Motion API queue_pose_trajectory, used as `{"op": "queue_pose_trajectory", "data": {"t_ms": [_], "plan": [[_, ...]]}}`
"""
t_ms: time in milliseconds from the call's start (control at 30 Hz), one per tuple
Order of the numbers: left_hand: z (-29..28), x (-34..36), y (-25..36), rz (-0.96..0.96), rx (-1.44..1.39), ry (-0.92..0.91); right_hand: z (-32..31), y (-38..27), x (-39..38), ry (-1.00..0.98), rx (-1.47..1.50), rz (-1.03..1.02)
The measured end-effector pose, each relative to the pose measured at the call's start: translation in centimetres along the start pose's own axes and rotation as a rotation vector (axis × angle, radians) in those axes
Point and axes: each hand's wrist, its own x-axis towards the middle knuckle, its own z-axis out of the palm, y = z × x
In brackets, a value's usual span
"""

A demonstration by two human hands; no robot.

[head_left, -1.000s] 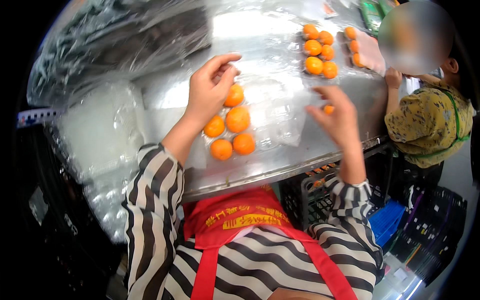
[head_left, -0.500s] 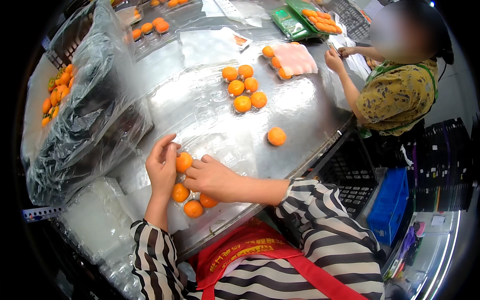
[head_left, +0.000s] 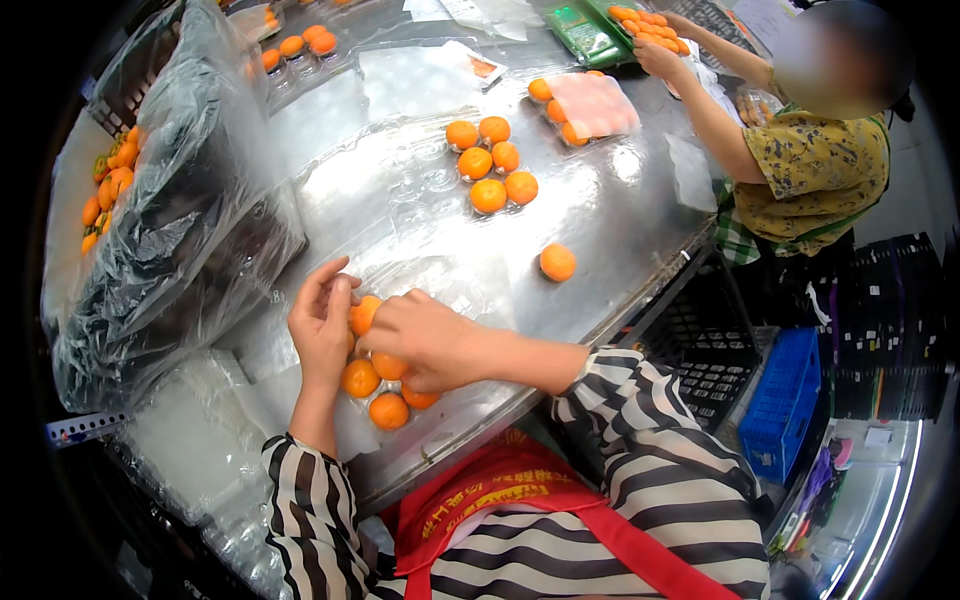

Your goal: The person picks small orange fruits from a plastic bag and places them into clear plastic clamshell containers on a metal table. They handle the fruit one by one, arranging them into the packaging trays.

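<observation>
A cluster of orange mandarins (head_left: 361, 378) sits in a clear plastic tray at the table's near edge. My left hand (head_left: 318, 325) stands along the cluster's left side, fingers loosely curled and apart, the thumb raised beside the mandarins, holding nothing. From the right, my right hand (head_left: 425, 340) reaches over the cluster with bent fingers closed round a mandarin (head_left: 388, 367) under its palm. Its knuckles partly hide another mandarin (head_left: 364, 313) farther back. A single loose mandarin (head_left: 557, 262) lies on the metal table to the right.
Farther back are a filled tray of mandarins (head_left: 475, 162) and one partly covered by a pink sheet (head_left: 598, 104). A plastic-lined crate (head_left: 190, 210) of orange fruit stands left, stacked clear trays (head_left: 185, 425) near left. A co-worker (head_left: 815, 165) handles a green tray (head_left: 585, 35) at right.
My right hand has shifted slightly and now covers a mandarin in the middle of the cluster. My left hand barely moves. The co-worker's arms have reached forward to the green tray of fruit.
</observation>
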Motion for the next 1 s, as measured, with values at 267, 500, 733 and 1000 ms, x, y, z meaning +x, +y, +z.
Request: {"op": "queue_pose_trajectory", "data": {"t_ms": [267, 500, 733, 1000], "plan": [[0.1, -0.4, 1.2, -0.183, -0.332, -0.384, -1.5, 1.4, -2.3, 0.501, 1.299, 0.616], [0.8, -0.7, 2.1, -0.183, -0.241, -0.479, -0.3, 1.5, -2.1, 0.569, 1.431, 0.662], [1.0, -0.5, 2.1, -0.192, -0.245, -0.493, 0.0, 1.6, -2.0, 0.639, 1.315, 0.69], [0.8, -0.4, 2.0, -0.166, -0.261, -0.455, 0.3, 1.6, -2.1, 0.619, 1.18, 0.518]]}}
